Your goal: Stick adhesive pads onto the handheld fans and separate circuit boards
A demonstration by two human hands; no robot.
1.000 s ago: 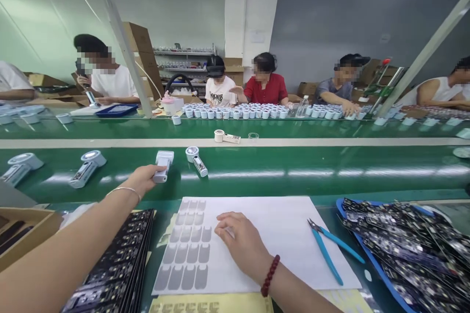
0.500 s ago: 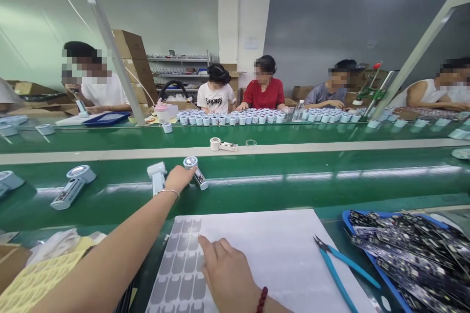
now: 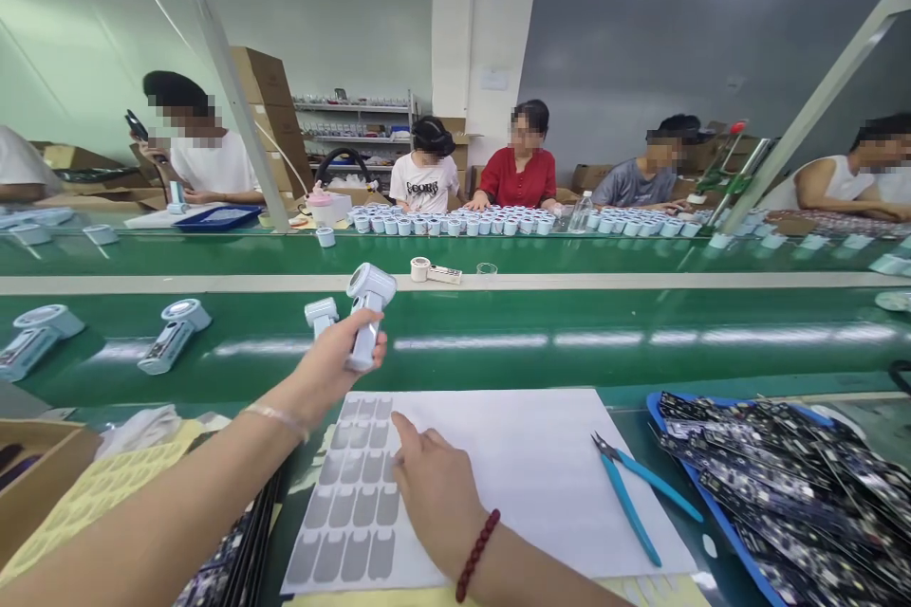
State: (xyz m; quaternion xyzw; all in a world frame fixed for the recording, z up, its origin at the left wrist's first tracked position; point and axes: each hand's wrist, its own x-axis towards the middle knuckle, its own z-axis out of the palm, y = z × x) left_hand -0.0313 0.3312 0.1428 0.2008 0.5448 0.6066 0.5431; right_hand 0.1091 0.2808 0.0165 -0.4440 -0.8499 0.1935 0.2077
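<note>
My left hand (image 3: 333, 362) is wrapped around the handle of a pale blue handheld fan (image 3: 366, 332), holding it above the green belt with its round head up. Another pale blue fan (image 3: 320, 311) lies just behind that hand, partly covered. My right hand (image 3: 437, 484) rests on a sheet of grey stickers (image 3: 343, 505) with its index finger stretched out and the other fingers loosely bent. The grey stickers sit in rows along the left of a white board (image 3: 527, 484). Blue-handled cutters (image 3: 633, 484) lie on the board's right side.
Several fans, one (image 3: 171, 337) among them, lie on the belt (image 3: 569, 351) to the left. A blue tray (image 3: 701, 484) heaped with circuit boards stands at right. Yellow sticker sheets (image 3: 100, 503) lie at left. Across the belt, several people work behind rows of small cups (image 3: 455, 226).
My left hand has lifted a fan off the belt, turning it upright and closing around its handle. My right hand stays on the sticker sheet. The view has shifted slightly.
</note>
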